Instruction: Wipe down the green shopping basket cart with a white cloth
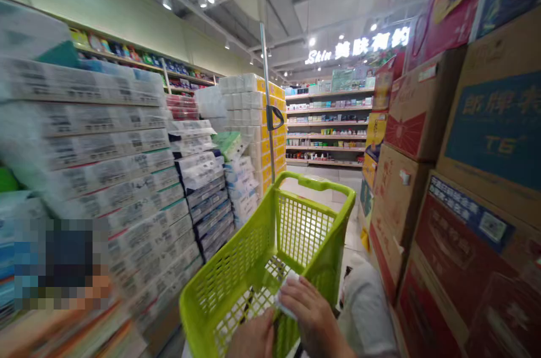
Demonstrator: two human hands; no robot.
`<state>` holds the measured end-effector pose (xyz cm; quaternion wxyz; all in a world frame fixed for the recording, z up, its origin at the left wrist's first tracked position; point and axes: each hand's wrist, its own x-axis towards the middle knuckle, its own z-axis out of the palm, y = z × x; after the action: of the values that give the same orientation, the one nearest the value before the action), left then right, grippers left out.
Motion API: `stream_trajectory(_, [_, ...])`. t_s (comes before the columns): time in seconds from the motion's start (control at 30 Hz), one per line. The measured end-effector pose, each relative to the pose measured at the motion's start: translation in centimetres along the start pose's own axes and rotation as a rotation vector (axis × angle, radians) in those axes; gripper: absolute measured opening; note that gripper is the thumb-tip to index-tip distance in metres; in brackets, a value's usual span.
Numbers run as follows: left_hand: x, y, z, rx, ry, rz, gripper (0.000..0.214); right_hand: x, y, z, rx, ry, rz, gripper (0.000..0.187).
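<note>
A bright green plastic shopping cart (228, 273) with latticed walls stands in front of me, with nothing in its basket that I can make out. My right hand (310, 310) has its fingers bent over a white tissue or cloth (291, 279), pressing it against the cart's near right side. Close by on the left, my left hand (253, 335) is closed at the cart's near rim; its fingers are partly cut off by the bottom of the view. From the cart rises a metal pole (266, 70) with a dark hook-shaped clip (274, 118).
Tall stacks of wrapped tissue packs (105, 138) line the left side. Cardboard cartons (406, 194) are piled high close on the right. Shelves of small goods (325, 127) stand at the back. A grey-clad leg or sleeve (366, 307) shows beside the cart.
</note>
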<state>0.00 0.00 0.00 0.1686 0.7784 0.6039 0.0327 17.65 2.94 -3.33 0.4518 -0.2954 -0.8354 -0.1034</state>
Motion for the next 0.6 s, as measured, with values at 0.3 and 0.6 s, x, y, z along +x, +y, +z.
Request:
stream_trajectory(0.3, [-0.9,0.3,-0.2,-0.020,0.055,-0.009,0.033,0.3,-1.2,-0.5,0.014,0.066,0.137,0.042])
stream_trajectory(0.6, [-1.1,0.4,-0.1,-0.009,0.077,-0.011,0.025,0.1,0.7,-1.6,0.003,0.122,0.253,0.055])
